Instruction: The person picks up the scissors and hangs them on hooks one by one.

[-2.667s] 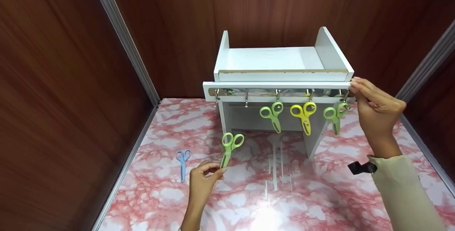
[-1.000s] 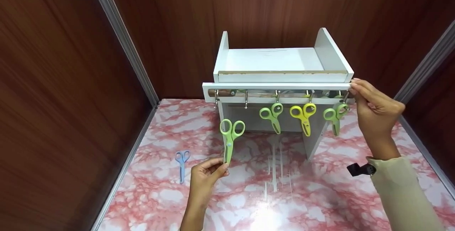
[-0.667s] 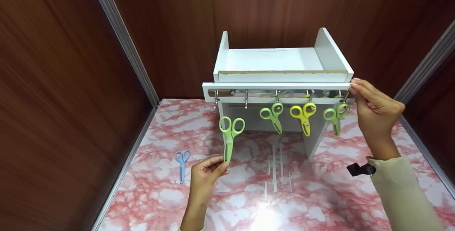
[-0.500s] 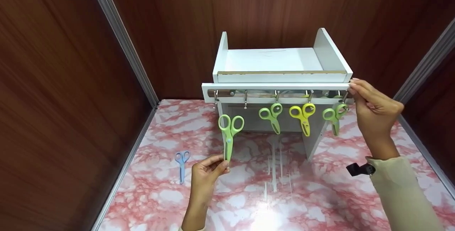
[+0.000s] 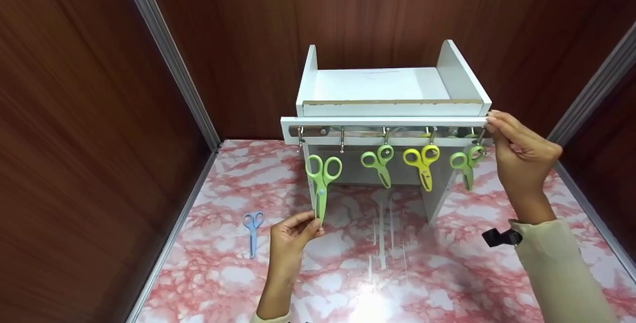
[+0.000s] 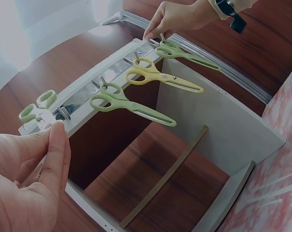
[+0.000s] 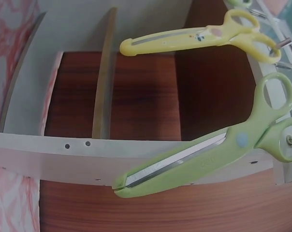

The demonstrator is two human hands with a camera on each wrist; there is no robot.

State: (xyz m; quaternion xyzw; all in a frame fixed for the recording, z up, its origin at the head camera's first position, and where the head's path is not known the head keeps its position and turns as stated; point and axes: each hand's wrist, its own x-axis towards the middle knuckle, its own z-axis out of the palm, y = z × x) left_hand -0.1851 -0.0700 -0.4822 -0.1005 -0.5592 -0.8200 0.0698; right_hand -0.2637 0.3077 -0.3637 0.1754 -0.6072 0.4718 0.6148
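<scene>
My left hand (image 5: 290,238) pinches a pair of green scissors (image 5: 321,194) by the blade end, handle loops upward. The loops stand just below the two left hooks of a white hook rail (image 5: 387,121), which bear no scissors. My right hand (image 5: 526,156) holds the rail's right end between thumb and fingers. From the other hooks hang green scissors (image 5: 381,167), yellow scissors (image 5: 425,170) and another green pair (image 6: 192,57), blades down. In the left wrist view, my left hand (image 6: 27,179) hides the blades of the held pair. The right wrist view shows hanging scissors but no hand.
Behind the rail stands a white shelf unit (image 5: 382,84) with raised sides. Blue scissors (image 5: 253,233) lie on the red-and-white marbled table (image 5: 223,283) at the left. Wood-grain panels (image 5: 248,40) enclose the back and sides.
My left hand has raised the green scissors from low over the table to just under the left hooks, turning them more upright. My right hand stays on the rail's end.
</scene>
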